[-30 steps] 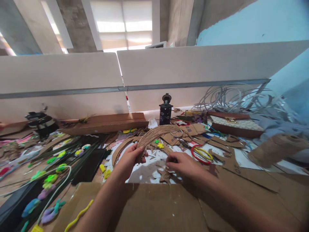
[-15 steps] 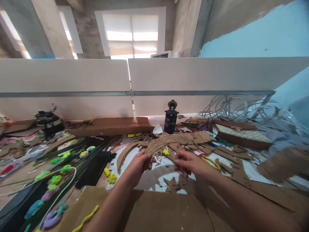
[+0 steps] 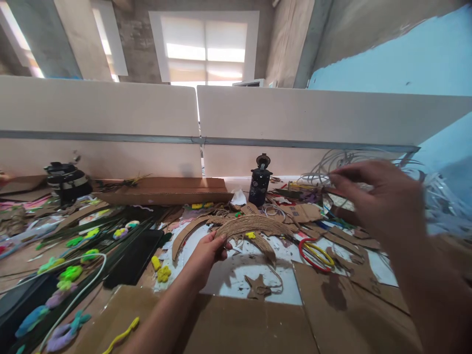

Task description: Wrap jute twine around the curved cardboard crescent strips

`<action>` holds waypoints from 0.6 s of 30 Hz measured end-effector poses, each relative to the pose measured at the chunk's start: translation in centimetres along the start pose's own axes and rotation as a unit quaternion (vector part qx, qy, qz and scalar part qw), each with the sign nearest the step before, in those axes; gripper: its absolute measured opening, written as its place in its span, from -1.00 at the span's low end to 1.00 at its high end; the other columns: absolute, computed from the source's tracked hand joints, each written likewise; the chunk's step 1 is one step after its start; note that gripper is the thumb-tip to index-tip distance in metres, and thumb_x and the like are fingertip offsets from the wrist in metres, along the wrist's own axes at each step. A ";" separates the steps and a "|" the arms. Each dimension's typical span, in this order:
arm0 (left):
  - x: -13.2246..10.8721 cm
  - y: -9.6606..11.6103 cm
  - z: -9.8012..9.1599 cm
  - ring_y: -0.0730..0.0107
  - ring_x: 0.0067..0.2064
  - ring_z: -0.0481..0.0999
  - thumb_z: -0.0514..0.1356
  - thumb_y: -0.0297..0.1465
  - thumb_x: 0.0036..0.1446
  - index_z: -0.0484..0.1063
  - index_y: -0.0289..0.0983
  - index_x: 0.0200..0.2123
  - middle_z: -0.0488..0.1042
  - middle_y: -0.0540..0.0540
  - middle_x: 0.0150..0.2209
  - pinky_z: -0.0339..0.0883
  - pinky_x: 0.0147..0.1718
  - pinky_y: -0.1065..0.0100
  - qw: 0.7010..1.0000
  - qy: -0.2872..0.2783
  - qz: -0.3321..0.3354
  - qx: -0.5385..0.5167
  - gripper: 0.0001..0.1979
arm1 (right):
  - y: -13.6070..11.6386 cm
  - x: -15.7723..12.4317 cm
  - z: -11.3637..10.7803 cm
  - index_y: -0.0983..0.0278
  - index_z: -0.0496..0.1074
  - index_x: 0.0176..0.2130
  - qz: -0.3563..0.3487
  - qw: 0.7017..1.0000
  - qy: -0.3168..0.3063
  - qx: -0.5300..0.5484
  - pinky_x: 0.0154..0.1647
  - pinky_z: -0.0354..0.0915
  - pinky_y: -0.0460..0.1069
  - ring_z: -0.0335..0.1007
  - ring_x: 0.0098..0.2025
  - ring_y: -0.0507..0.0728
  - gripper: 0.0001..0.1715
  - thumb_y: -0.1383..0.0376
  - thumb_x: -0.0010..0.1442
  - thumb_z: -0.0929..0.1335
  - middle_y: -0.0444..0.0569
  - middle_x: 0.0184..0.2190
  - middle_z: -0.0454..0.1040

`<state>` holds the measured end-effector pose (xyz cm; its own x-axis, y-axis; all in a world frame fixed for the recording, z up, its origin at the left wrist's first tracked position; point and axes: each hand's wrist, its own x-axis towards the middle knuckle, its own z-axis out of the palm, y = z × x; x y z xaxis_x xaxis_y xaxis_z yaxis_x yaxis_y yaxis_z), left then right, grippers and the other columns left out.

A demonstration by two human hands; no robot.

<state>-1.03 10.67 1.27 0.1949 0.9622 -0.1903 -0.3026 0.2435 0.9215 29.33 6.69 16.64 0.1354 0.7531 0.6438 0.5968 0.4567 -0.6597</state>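
My left hand (image 3: 210,255) pinches the left end of a curved cardboard piece wrapped in twine (image 3: 250,224), which arches up and over to the right. From its right end a loose strand of twine (image 3: 280,280) loops down beside a cardboard star (image 3: 257,287) on the white surface. My right hand (image 3: 383,196) is raised at the right, well apart from the arc, its thumb and forefinger brought together. What they hold, if anything, I cannot make out. Under the arc lies a small yellow flower (image 3: 250,235). Red-and-yellow handled scissors (image 3: 316,255) lie to its right.
A dark bottle with its lid up (image 3: 259,184) stands behind the arc. A long cardboard box (image 3: 165,191) lies by the white partition (image 3: 147,108). Fuzzy flowers, a black flat slab (image 3: 134,258) and a black jar (image 3: 68,184) are at the left. Cardboard (image 3: 243,324) lies in front.
My right hand has left the arc's right end and swung up and right. My left hand still grips the arc, now slightly lower and further left. The red scissor handle has come into sight.
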 end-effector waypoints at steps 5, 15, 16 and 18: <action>0.4 -1.2 0.1 0.49 -0.52 0.41 0.45 -0.16 -0.09 0.42 -0.28 -0.34 0.56 -0.06 -0.42 0.23 -0.46 0.42 1.000 -0.005 -0.002 -0.003 -0.61 | 0.7 -3.6 7.7 0.20 0.53 -0.26 -0.140 0.966 -0.213 -0.044 -0.19 0.28 0.04 0.40 -0.23 0.16 -0.86 0.31 0.31 0.34 -0.01 -0.27 0.45; -0.1 -2.3 1.4 0.46 -0.46 0.47 0.49 -0.10 -0.13 0.58 -0.36 -0.28 0.60 -0.13 -0.36 0.25 -0.40 0.42 0.998 -0.041 -0.043 -0.002 -0.53 | 4.3 -7.2 12.5 0.26 0.51 -0.29 -0.112 0.949 -0.292 -0.030 -0.10 0.25 0.01 0.39 -0.15 0.14 -0.92 0.41 0.28 0.41 -0.04 -0.23 0.46; -0.3 -2.3 1.6 0.47 -0.46 0.47 0.50 -0.10 -0.14 0.58 -0.36 -0.28 0.60 -0.12 -0.36 0.25 -0.39 0.42 0.998 -0.050 -0.047 -0.007 -0.53 | 4.4 -7.3 12.4 0.26 0.52 -0.28 -0.114 0.949 -0.291 -0.033 -0.08 0.25 0.03 0.38 -0.13 0.15 -0.92 0.42 0.27 0.42 -0.04 -0.22 0.46; -0.7 -2.2 2.0 0.48 -0.45 0.47 0.51 -0.12 -0.15 0.60 -0.36 -0.29 0.60 -0.11 -0.35 0.26 -0.39 0.43 0.996 -0.063 -0.058 -0.020 -0.54 | 4.5 -7.4 12.4 0.26 0.52 -0.27 -0.123 0.947 -0.296 -0.036 -0.06 0.24 0.04 0.37 -0.11 0.16 -0.92 0.43 0.26 0.42 -0.03 -0.21 0.47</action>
<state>1.39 9.23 0.03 0.3455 0.9048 -0.2490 -0.3067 0.3597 0.8813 21.18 9.04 4.10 -0.4694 0.7706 0.4310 0.6071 0.6361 -0.4761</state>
